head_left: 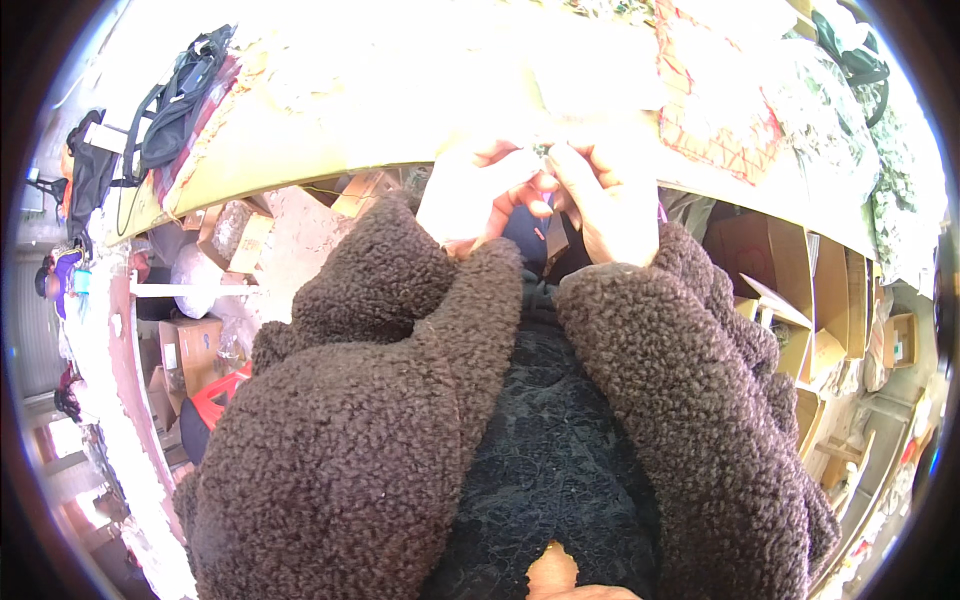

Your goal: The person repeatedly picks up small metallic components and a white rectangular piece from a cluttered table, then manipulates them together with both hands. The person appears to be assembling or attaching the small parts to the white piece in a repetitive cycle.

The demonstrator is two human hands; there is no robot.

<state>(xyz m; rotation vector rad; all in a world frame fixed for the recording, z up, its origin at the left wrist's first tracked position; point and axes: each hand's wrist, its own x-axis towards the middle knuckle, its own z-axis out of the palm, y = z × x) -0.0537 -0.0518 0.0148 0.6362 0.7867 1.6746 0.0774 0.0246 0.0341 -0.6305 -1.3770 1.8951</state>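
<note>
Both hands meet over the near edge of a brightly lit table point(330, 135). My left hand point(485, 190) has its fingers curled and pinched together. Fingertips to fingertips with it, my right hand point(605, 195) is also pinched, thumb against forefinger. Between them is something tiny and dark greenish point(541, 150), too small and washed out by glare to name. Brown fleecy sleeves cover both my forearms.
A black bag point(185, 100) lies at the table's far left. An orange-red net bag point(715, 100) and clear bags of green-white foliage point(830, 120) lie on the right. Opened cardboard boxes point(770, 260) stand below the table, and a red stool point(215, 398) at left.
</note>
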